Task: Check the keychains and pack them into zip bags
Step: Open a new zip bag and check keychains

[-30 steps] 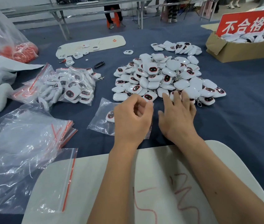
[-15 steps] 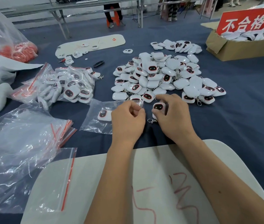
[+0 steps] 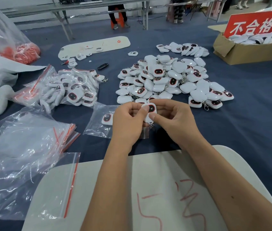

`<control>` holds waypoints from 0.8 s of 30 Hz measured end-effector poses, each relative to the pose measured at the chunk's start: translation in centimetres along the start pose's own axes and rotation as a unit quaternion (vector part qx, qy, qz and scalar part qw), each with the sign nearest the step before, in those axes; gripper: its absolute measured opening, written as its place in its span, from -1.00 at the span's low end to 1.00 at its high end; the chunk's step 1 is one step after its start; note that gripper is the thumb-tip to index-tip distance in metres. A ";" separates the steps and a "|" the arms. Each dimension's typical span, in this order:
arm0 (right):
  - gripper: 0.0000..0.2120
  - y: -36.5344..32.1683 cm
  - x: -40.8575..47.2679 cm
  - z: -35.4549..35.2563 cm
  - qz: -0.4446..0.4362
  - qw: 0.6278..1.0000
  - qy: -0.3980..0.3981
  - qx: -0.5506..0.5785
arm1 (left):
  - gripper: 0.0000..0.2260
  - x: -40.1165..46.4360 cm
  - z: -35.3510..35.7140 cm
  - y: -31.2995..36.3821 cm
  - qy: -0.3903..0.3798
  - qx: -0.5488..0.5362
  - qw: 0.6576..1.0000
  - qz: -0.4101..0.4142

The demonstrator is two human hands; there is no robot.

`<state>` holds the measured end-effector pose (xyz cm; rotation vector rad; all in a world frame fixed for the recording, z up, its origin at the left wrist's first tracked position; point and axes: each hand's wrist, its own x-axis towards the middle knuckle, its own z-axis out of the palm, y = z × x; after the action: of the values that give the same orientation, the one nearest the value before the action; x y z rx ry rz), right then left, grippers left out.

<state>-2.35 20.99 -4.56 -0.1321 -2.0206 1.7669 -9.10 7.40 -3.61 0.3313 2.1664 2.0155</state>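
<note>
Two forearms reach forward over a white board [image 3: 98, 189] with red scribbles on it, lying at the near edge of the dark blue surface [image 3: 248, 130]. Both hands meet just past the board. The left hand [image 3: 128, 120] and right hand [image 3: 173, 120] are curled in toward each other, pinching one white keychain [image 3: 150, 109] between thumbs and fingertips, dark face with the red rim turned up toward the camera. Its metal clasp dangles underneath, mostly hidden by the thumbs.

Right under and left of the hands lies a zip bag [image 3: 98, 124] with one keychain already in it. Further left there's a messy stack of empty zip bags [image 3: 23, 147] with red seal strips, one of them overlapping the board.

Past the hands sits the big pile of loose keychains [image 3: 168, 80], some face up, some face down. To its left, a heap of packed bags [image 3: 68, 90]. Beyond the pile, a smaller cluster of keychains [image 3: 183, 49] and a long white board [image 3: 95, 46] with a few bits on it. Far right, a cardboard box [image 3: 248, 52] holding white pieces stands with a red sign [image 3: 257, 25] propped in it.
</note>
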 end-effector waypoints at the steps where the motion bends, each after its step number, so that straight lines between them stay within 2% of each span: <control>1: -0.68 0.0 0.0 0.0 0.001 1.000 -0.005 0.005 | -0.92 0.0 0.1 -0.1 0.003 0.004 1.000 0.006; 13: -0.71 0.0 0.2 0.0 0.009 0.999 -0.010 0.038 | -0.95 0.0 -0.1 -0.1 -0.009 0.008 0.999 0.029; 18: -0.84 -0.1 0.3 -0.1 0.017 0.999 0.035 0.032 | -0.94 -0.2 0.1 -0.1 -0.027 0.009 0.999 0.037; 24: -0.82 -0.1 0.2 0.0 0.016 0.997 0.055 0.044 | -0.94 -0.1 0.0 0.0 -0.047 0.014 0.997 0.062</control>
<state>-2.52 21.08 -4.42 -0.2306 -1.8703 1.8236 -8.97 7.34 -3.66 0.5672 2.1681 1.9892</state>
